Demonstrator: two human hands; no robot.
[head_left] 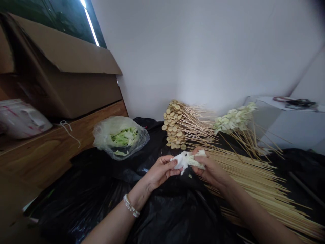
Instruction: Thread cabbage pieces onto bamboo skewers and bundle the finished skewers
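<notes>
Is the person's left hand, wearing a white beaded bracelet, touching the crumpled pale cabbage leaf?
Touching: the head view shows the left hand pinching the pale cabbage leaf.

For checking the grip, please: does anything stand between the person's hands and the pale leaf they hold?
Nothing visible does: the left hand and the right hand both touch the pale cabbage leaf directly, one from each side.
</notes>
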